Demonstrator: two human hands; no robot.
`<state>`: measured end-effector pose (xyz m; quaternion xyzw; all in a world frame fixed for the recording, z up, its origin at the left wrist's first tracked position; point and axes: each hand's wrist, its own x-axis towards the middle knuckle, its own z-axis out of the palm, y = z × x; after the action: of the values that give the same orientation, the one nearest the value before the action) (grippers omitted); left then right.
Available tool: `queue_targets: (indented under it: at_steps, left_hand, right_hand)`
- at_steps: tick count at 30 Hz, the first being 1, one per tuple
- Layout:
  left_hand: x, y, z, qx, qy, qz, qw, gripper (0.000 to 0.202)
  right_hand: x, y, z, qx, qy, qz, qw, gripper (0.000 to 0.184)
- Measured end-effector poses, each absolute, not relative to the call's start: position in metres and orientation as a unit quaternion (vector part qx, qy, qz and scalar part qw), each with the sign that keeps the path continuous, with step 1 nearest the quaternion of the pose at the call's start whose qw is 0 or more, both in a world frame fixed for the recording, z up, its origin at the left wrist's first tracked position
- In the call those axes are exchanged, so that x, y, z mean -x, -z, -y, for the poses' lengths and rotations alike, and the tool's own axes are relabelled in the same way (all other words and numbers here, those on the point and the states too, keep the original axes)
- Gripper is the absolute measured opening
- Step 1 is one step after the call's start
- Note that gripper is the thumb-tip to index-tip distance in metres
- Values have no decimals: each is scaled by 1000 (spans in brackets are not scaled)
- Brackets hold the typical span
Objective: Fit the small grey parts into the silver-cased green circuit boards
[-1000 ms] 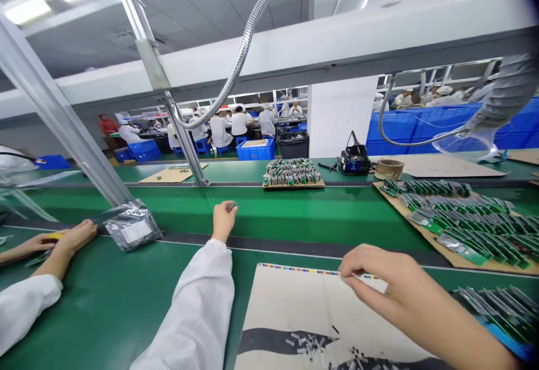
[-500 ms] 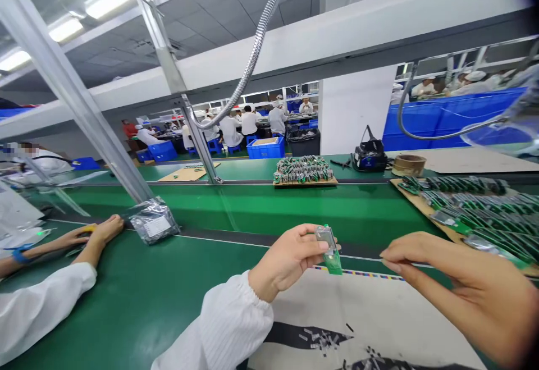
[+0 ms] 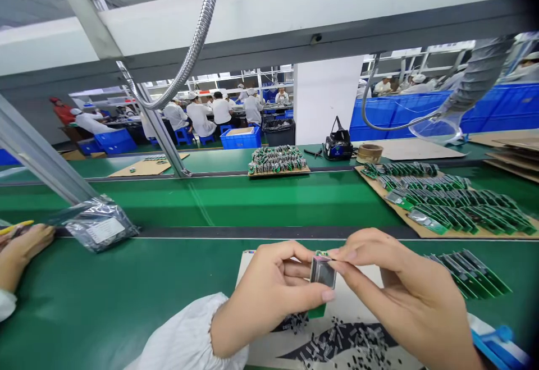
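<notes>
Small circuit board (image 3: 323, 272), probably foil-sleeved, gripped between left hand (image 3: 269, 297) and right hand (image 3: 400, 294), partly hidden.

A green printed circuit board (image 3: 316, 311) is held upright between both hands, above a sheet lying on the green bench. A glossy, grey rectangular cover (image 3: 323, 272) is seated over its middle section; its material cannot be determined from this view. A short green portion of the board is exposed above the cover, and a longer portion extends below it. The lower portion is partly hidden by the left hand (image 3: 269, 297), whose fingers wrap the left edge of the assembly, with the thumb beneath the cover. The top right corner is pinched by the fingertips (image 3: 342, 263) of the right hand (image 3: 400, 297). The cover's face is left unobstructed.
</notes>
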<state>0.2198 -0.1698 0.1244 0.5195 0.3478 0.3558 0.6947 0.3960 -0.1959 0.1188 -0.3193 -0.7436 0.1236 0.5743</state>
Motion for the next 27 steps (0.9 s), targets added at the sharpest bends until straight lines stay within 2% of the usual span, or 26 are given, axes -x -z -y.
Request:
queue_targets:
  at_steps: [14,21,27]
  left_hand:
    - [-219,-127,176,-515,-364,-311,711,39]
    - [-219,-127,177,-527,-374,-301,701,38]
    - [-219,-126,176,-547,-384,-298,681,36]
  right_hand:
    - [-391,-119,196,278,-45,766,578,32]
    - [-390,-117,193,259,-78,756,596,35]
    - [-388,-107,192,258,-161,716,628,31]
